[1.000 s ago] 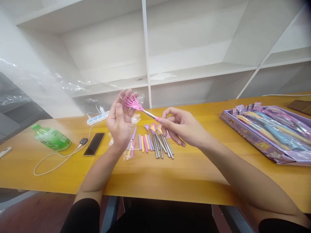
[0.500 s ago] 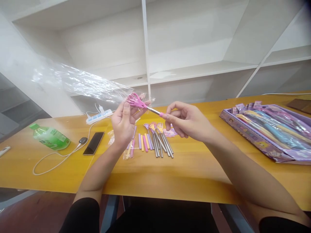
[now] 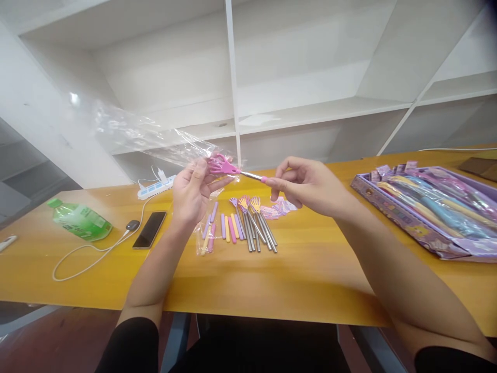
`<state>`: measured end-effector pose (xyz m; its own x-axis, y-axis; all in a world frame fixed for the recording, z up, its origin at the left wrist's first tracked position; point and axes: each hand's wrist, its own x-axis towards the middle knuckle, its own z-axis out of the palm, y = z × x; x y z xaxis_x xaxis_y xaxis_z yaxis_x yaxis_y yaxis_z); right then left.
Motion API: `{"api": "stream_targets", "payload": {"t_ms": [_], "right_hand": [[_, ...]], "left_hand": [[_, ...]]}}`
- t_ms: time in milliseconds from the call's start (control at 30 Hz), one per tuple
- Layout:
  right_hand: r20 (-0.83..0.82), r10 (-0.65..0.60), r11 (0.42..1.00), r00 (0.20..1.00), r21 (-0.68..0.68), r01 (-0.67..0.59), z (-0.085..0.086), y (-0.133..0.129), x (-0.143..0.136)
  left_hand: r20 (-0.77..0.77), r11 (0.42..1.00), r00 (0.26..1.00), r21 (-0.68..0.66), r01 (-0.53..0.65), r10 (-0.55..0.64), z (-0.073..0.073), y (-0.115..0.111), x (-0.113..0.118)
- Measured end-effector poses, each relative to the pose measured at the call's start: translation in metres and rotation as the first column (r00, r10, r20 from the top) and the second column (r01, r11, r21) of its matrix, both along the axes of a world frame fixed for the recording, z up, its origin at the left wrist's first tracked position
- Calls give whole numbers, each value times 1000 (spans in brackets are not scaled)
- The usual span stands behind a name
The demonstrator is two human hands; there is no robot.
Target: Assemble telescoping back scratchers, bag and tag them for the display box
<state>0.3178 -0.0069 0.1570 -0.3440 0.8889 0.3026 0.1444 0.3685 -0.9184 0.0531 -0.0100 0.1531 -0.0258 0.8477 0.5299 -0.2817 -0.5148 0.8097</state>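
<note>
Raised above the table, a pink hand-shaped back scratcher with a thin metal rod points to the left. My right hand pinches the pink end of its handle between thumb and fingers. My left hand grips a long clear plastic bag at its mouth, and the scratcher's head lies inside that opening. The bag trails off to the upper left. Below on the table are several back scratchers with metal rods, and beside them short coloured handle sleeves, some in clear plastic.
To the right stands a purple display box filled with bagged back scratchers. Small purple cards lie behind the loose scratchers. On the left are a green bottle, a phone, a white cable and a power strip.
Both hands have shifted: the right one moves right and slightly down with the back scratcher, the left one a little left. The bag has sagged and its film now covers the scratcher's head.
</note>
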Motion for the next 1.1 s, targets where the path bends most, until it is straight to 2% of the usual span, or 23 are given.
{"api": "stream_targets", "payload": {"t_ms": [267,467,633,933,1100], "right_hand": [[-2,-21,999,1000,26,21,1,-6,1],[-18,-39,998,999,41,40,4,-8,3],[-24,-44,998,999,45,45,7,-11,4],[-5,-68,990,998,124,68,7,-21,3],[7,-72,983,997,170,70,7,-30,3]], "left_hand": [[-24,1000,1000,8,11,-11,-4,-1,9],[-57,997,995,-11,81,-82,-2,-2,5],[-75,995,993,-35,88,-91,-2,-2,2],[-60,997,996,-40,59,-61,-2,-2,3],[2,999,1000,-44,12,-12,-1,-5,6]]}}
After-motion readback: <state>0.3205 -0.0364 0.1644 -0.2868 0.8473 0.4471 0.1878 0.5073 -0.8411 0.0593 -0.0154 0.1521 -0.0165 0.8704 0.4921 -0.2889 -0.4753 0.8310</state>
